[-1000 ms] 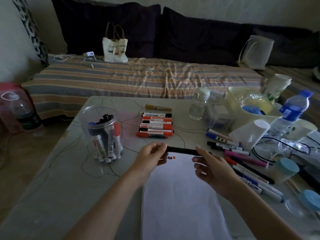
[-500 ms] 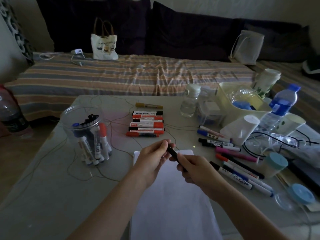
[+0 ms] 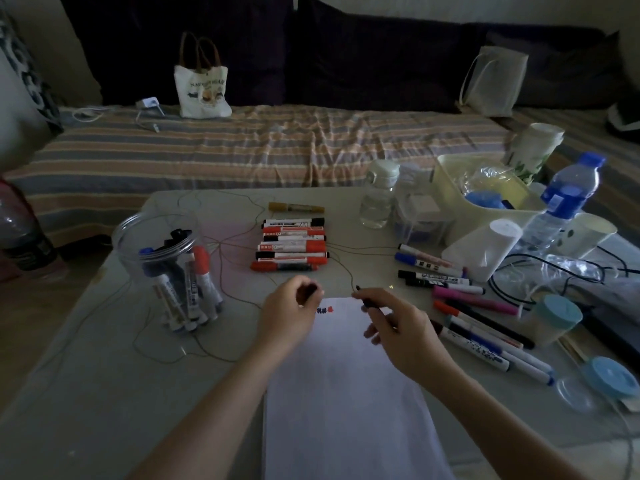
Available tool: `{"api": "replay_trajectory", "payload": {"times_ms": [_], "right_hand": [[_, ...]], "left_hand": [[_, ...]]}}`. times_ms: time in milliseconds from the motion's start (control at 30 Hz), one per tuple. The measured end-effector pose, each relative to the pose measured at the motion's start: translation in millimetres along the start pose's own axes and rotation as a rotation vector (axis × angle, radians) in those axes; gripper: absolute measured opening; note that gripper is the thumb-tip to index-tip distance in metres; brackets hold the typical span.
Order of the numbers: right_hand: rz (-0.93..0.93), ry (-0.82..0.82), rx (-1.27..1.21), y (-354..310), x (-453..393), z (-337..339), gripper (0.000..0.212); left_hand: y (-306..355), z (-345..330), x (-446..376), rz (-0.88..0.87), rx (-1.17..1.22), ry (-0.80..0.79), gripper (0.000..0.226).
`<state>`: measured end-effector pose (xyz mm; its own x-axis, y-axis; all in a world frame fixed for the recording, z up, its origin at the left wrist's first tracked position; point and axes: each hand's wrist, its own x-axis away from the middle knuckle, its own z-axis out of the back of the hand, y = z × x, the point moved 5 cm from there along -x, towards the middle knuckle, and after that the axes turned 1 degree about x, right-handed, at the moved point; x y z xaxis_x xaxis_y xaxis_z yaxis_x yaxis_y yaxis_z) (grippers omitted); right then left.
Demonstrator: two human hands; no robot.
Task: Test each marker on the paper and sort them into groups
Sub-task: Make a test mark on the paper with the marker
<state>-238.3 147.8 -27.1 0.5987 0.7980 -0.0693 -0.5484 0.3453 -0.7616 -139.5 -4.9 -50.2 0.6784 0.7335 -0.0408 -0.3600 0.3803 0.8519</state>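
A white paper sheet (image 3: 346,393) lies on the table in front of me, with small blue and red scribbles (image 3: 325,310) near its top left corner. My right hand (image 3: 398,330) grips a thin black marker (image 3: 363,296), uncapped, with its tip pointing up and left just above the paper's top edge. My left hand (image 3: 289,310) holds the marker's black cap (image 3: 311,289) beside the scribbles. A neat row of red and black markers (image 3: 291,245) lies behind the paper. More markers (image 3: 478,317) are spread to the right.
A clear jar (image 3: 169,268) full of markers stands at the left. Thin cord (image 3: 228,244) loops over the table. Bottles (image 3: 375,192), a yellow bin (image 3: 485,192), cups, cables and blue-lidded containers (image 3: 554,320) crowd the right side. A striped bed lies behind.
My hands have pulled apart: the cap came off in my left hand and the marker stays in my right hand. The view has also tilted down a little.
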Motion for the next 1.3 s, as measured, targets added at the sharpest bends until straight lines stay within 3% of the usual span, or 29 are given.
{"api": "replay_trajectory", "payload": {"times_ms": [67,200,233,333,500,633,700,833,1300], "right_hand": [[-0.01,0.047,-0.107,-3.2,-1.8,2.7,0.035],[-0.302,0.095,-1.005,8.4,-7.0,10.0,0.036],[-0.323,0.107,-1.052,10.6,-7.5,11.7,0.032],[-0.359,0.115,-0.769,18.8,-11.5,2.8,0.024],[-0.309,0.172,-0.41,21.8,-42.1,-14.2,0.012],[-0.282,0.129,-0.179,32.2,-62.7,-35.0,0.008],[-0.267,0.181,-0.078,41.2,-62.5,-40.8,0.009],[-0.23,0.299,-0.138,49.4,-52.1,-42.7,0.007],[-0.156,0.258,-0.132,49.8,-51.3,-47.1,0.003]], "left_hand": [[1.6,-3.6,-3.6,-0.087,-0.161,-0.01,0.009],[-4.5,-11.7,5.6,-0.193,-0.334,-0.081,0.015],[-6.4,-11.8,5.9,-0.209,-0.365,-0.089,0.017],[-10.8,-12.0,3.7,-0.264,-0.509,-0.112,0.023],[-20.3,-19.2,4.3,-0.349,-0.662,-0.301,0.036],[-26.1,-19.4,5.7,-0.408,-0.612,-0.325,0.035],[-28.5,-20.2,4.5,-0.412,-0.604,-0.314,0.036],[-31.8,-20.3,1.7,-0.42,-0.574,-0.306,0.037],[-30.2,-23.1,3.6,-0.376,-0.627,-0.369,0.038]]}}
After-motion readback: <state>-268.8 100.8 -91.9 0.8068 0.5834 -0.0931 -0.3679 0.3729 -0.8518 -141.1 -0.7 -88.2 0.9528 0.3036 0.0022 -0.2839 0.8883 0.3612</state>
